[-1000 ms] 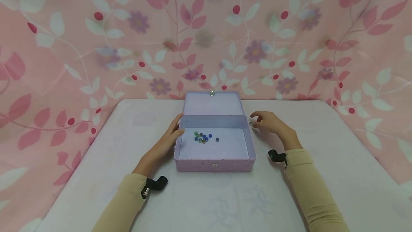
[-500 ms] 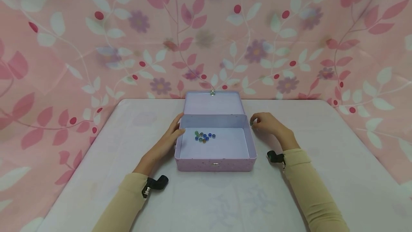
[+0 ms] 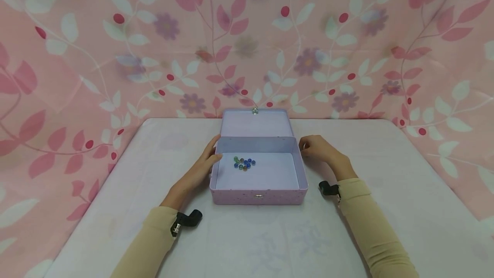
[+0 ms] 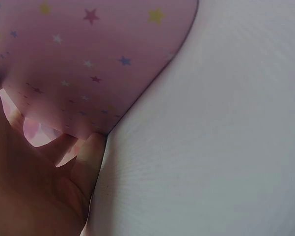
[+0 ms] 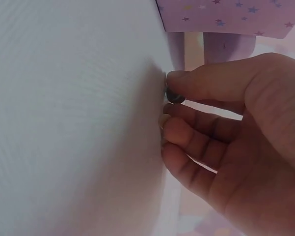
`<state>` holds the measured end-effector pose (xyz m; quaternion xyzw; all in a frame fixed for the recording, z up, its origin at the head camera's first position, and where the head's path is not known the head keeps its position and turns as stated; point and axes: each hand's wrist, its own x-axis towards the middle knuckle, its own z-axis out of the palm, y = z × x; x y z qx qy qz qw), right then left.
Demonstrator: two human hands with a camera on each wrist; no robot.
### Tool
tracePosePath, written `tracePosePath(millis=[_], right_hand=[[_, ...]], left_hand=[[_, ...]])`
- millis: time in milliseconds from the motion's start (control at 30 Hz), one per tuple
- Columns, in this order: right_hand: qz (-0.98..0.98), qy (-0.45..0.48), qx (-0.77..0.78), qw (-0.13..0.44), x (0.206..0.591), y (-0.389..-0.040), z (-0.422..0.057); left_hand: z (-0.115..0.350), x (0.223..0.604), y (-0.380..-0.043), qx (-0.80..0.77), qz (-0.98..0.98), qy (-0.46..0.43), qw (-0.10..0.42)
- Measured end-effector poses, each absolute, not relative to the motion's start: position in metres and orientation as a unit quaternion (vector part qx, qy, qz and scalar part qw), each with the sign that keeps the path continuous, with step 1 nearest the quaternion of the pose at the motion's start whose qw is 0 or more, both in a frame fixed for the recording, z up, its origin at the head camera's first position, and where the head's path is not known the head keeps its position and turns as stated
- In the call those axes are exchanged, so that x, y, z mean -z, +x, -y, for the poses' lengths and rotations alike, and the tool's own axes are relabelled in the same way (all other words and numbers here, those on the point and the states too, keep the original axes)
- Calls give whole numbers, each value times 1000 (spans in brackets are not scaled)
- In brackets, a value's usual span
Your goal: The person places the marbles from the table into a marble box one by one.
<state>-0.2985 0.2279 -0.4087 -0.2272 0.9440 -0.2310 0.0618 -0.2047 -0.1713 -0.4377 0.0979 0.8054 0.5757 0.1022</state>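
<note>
A lilac tin box [image 3: 258,197] stands with its lid [image 3: 255,124] tipped back. Inside, toward the left, several small glass marbles [image 3: 245,163] in blue, green and amber lie clustered. My left hand [image 3: 197,173] holds the box's left side, thumb over the rim and fingers along the outer wall. On the other side, close to the right wall, my right hand [image 3: 322,149] pinches a dark marble [image 5: 175,95] between thumb and forefinger, down at the tabletop. That marble is hidden in the head view. The remaining right fingers are curled near the cloth.
A white cloth covers the table [image 3: 262,243]. Behind it hangs a pink floral curtain [image 3: 247,46]. Each wrist carries a black camera, the left camera [image 3: 189,219] and right camera [image 3: 329,188] both jutting inward. A metal clasp [image 3: 255,110] sits on the lid's edge.
My right thumb and fingers have come together on the marble outside the box. Within the box, a lone marble has rolled left to the cluster. My left hand has stayed put.
</note>
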Motion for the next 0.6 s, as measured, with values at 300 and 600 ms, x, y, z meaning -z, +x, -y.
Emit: tracePosePath(millis=[300,600], right_hand=[[-948,-226,219,52,407,-299,-228],[-945,-233,230,21,391,-292,-227]], left_hand=[[170,435,-204,-577,-804,99,108],[170,440,-205,-574,-807,99,96]])
